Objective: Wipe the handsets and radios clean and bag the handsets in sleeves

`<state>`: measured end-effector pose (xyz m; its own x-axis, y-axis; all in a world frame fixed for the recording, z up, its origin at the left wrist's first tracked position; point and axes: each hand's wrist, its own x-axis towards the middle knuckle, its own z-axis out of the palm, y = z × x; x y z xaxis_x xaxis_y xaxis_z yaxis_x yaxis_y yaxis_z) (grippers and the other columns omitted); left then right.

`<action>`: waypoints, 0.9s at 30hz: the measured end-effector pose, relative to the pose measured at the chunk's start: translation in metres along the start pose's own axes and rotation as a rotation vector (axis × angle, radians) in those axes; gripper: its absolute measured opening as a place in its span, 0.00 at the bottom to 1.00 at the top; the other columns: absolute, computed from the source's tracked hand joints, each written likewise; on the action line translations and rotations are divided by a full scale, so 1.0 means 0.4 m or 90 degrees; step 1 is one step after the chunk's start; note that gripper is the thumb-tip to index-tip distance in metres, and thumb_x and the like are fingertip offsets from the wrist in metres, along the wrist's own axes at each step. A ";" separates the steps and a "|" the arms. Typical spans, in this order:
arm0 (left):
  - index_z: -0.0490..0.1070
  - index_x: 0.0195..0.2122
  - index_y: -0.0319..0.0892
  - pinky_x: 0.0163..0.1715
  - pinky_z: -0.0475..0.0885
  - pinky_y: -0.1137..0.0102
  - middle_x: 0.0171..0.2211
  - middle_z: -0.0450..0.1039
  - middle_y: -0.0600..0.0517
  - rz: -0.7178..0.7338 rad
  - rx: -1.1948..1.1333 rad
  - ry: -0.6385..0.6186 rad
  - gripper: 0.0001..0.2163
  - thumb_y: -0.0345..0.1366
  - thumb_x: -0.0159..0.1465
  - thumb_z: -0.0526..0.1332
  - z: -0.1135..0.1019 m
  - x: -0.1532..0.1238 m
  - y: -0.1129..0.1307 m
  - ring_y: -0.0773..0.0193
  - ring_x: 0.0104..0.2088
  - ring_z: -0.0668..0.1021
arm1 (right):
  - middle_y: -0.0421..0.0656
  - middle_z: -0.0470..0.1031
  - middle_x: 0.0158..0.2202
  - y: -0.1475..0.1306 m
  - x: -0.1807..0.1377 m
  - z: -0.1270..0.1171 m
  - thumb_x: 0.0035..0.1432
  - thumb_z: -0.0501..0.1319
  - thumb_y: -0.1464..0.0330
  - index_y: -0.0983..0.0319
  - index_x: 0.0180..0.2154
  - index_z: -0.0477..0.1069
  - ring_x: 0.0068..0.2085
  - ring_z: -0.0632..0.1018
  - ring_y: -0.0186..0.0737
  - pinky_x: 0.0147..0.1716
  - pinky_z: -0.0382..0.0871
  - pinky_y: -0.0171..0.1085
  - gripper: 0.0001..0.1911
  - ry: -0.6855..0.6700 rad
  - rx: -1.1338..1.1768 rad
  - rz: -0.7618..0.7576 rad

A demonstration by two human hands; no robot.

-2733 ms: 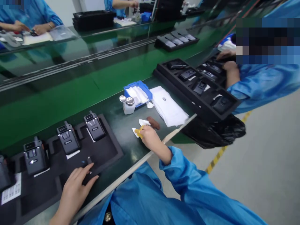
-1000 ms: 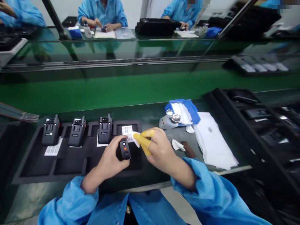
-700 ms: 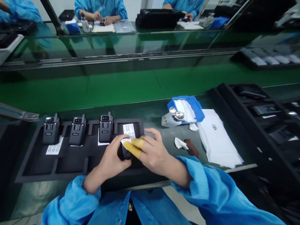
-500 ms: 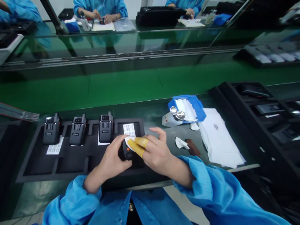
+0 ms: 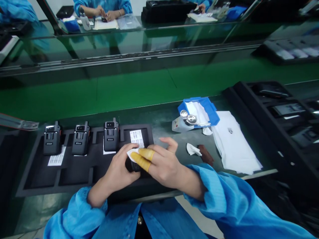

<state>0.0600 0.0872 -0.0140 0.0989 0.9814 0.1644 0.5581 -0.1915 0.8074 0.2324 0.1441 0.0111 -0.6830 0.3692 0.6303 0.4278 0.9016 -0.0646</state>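
Observation:
My left hand (image 5: 119, 170) is wrapped round a black body camera (image 5: 135, 167), most of which my fingers hide. My right hand (image 5: 166, 166), with yellow finger cots on two fingers, presses a folded white wipe (image 5: 131, 153) against that camera's top; its index finger sticks out. Just beyond lies a printed white label sheet (image 5: 137, 136) in the black foam tray (image 5: 74, 177). Three similar cameras with stubby antennas rest in the tray to the left: the nearest body camera (image 5: 111, 135), a middle one (image 5: 81, 138) and a far-left one (image 5: 52, 139).
Right of my hands are a crumpled wipe (image 5: 193, 149), a brown piece (image 5: 205, 155), a dispenser bottle (image 5: 181, 124), a blue bin (image 5: 213, 111) of wipes and white sheets (image 5: 235, 142). Another black tray (image 5: 239, 99) stands far right. Co-workers in blue sleeves (image 5: 87, 4) sit opposite.
The wipe and my right fingers have slid slightly left over the camera's top, covering the orange button seen before. The whole view has shifted a little.

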 end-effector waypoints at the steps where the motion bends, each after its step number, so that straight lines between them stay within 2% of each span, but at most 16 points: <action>1: 0.62 0.50 0.43 0.49 0.71 0.57 0.47 0.72 0.46 0.001 -0.003 -0.002 0.27 0.26 0.45 0.59 -0.001 0.000 -0.001 0.54 0.49 0.75 | 0.34 0.76 0.31 -0.006 0.001 -0.001 0.62 0.51 0.75 0.57 0.32 0.75 0.35 0.72 0.31 0.51 0.49 0.45 0.15 -0.011 0.007 -0.013; 5: 0.62 0.49 0.42 0.49 0.72 0.58 0.47 0.72 0.46 0.005 0.003 -0.002 0.27 0.26 0.45 0.58 -0.004 0.003 0.000 0.55 0.48 0.76 | 0.34 0.76 0.29 -0.015 0.001 0.000 0.60 0.51 0.76 0.57 0.28 0.73 0.34 0.71 0.31 0.52 0.48 0.45 0.16 -0.025 -0.041 -0.011; 10: 0.62 0.49 0.43 0.48 0.72 0.59 0.47 0.72 0.47 -0.002 0.037 0.002 0.26 0.26 0.46 0.58 -0.004 0.000 0.005 0.55 0.48 0.76 | 0.36 0.76 0.29 0.006 -0.008 0.009 0.60 0.51 0.78 0.58 0.32 0.74 0.32 0.71 0.31 0.51 0.50 0.45 0.16 -0.018 -0.108 0.058; 13: 0.61 0.50 0.44 0.49 0.72 0.59 0.47 0.72 0.47 0.004 0.039 -0.003 0.27 0.25 0.47 0.58 -0.003 -0.005 0.005 0.56 0.48 0.75 | 0.36 0.76 0.31 0.009 -0.007 0.008 0.60 0.52 0.77 0.57 0.36 0.75 0.32 0.72 0.30 0.50 0.50 0.44 0.15 0.017 -0.079 0.096; 15: 0.61 0.50 0.43 0.49 0.72 0.59 0.47 0.72 0.47 0.011 0.032 -0.002 0.27 0.25 0.46 0.58 -0.002 -0.007 0.003 0.55 0.48 0.75 | 0.35 0.76 0.32 -0.001 -0.002 0.004 0.60 0.53 0.76 0.57 0.37 0.75 0.33 0.72 0.30 0.51 0.49 0.44 0.13 0.023 -0.034 0.078; 18: 0.62 0.50 0.43 0.50 0.72 0.58 0.48 0.72 0.46 0.011 0.018 -0.007 0.27 0.26 0.46 0.59 0.000 -0.007 0.000 0.54 0.49 0.75 | 0.33 0.75 0.30 -0.019 0.009 -0.002 0.59 0.53 0.76 0.56 0.34 0.74 0.35 0.72 0.30 0.53 0.46 0.45 0.13 -0.015 -0.004 0.023; 21: 0.62 0.49 0.43 0.49 0.72 0.57 0.48 0.72 0.46 0.001 0.020 -0.011 0.27 0.26 0.45 0.59 0.003 -0.005 0.002 0.54 0.49 0.75 | 0.34 0.73 0.27 -0.023 0.014 -0.005 0.59 0.52 0.77 0.57 0.33 0.74 0.35 0.72 0.32 0.54 0.45 0.46 0.15 -0.019 -0.041 0.010; 27: 0.62 0.49 0.44 0.49 0.71 0.58 0.47 0.72 0.47 -0.017 0.039 0.000 0.27 0.25 0.45 0.58 0.001 -0.005 0.012 0.55 0.48 0.76 | 0.36 0.74 0.28 0.012 -0.007 0.006 0.59 0.51 0.78 0.59 0.28 0.73 0.31 0.70 0.31 0.53 0.46 0.46 0.15 -0.041 -0.099 0.097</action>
<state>0.0630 0.0843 -0.0108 0.0832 0.9862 0.1435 0.6096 -0.1643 0.7755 0.2351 0.1477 0.0072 -0.6382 0.5162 0.5712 0.6112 0.7908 -0.0317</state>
